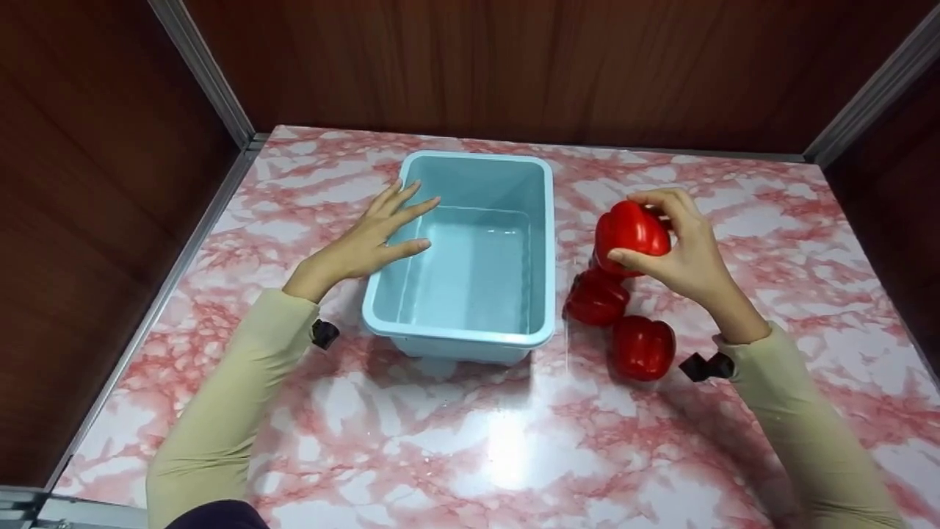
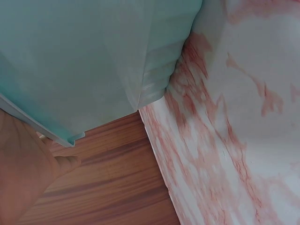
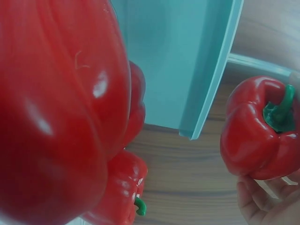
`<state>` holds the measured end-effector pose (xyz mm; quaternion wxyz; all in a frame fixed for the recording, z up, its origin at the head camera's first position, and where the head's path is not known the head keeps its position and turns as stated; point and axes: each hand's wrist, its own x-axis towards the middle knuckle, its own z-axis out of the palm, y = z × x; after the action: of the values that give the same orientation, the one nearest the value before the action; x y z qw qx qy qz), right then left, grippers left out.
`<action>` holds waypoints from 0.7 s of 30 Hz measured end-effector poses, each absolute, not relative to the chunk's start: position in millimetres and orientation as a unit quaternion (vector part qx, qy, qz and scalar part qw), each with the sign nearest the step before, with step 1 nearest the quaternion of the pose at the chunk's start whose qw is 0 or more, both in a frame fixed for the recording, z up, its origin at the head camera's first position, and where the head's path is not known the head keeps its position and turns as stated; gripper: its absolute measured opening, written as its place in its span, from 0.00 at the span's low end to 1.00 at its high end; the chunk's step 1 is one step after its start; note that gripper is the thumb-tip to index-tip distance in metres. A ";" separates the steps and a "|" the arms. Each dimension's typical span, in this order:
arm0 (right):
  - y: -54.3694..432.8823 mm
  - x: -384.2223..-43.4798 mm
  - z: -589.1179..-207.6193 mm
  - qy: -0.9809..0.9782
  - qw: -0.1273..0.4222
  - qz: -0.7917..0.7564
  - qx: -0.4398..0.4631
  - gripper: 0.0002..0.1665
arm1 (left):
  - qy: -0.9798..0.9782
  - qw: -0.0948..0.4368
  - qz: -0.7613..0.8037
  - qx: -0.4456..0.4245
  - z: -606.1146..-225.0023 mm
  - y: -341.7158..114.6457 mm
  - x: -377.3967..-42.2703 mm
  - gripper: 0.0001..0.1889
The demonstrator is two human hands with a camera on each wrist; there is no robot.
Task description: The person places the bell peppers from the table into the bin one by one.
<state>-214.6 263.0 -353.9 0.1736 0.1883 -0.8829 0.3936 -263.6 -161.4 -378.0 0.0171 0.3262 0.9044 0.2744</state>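
My right hand (image 1: pixel 687 246) grips a glossy red bell pepper (image 1: pixel 630 234) between thumb and fingers, above the table to the right of a light-blue plastic bin (image 1: pixel 470 336). Its green stem (image 3: pixel 281 112) shows in the right wrist view. Below it on the table are a darker-looking red bell pepper (image 1: pixel 597 297) and another red bell pepper (image 1: pixel 643 348). In the right wrist view, one bell pepper (image 3: pixel 51 108) looms close at the left, with parts of others behind it. My left hand (image 1: pixel 363 239), fingers spread, lies over the bin's left rim; whether it touches is unclear.
The bin stands upright on a pink-and-white marbled table (image 1: pixel 440 455), with only its bare floor showing inside. Brown wood-look panels (image 1: pixel 514 73) with metal edging enclose the table at the back and sides.
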 end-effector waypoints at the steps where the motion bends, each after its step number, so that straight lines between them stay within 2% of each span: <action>1: 262.7 -214.6 -353.7 -0.883 0.173 0.394 0.188 0.38 | 0.904 0.017 0.274 0.327 -378.0 -161.4 -263.5 0.33; 21: 259.1 -213.3 -347.1 -0.881 0.180 0.393 0.191 0.37 | 0.905 0.014 0.272 0.327 -378.4 -161.3 -263.5 0.32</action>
<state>-213.3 259.1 -347.1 0.1801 0.1913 -0.8813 0.3928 -263.5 -161.3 -378.4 0.0144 0.3267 0.9049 0.2724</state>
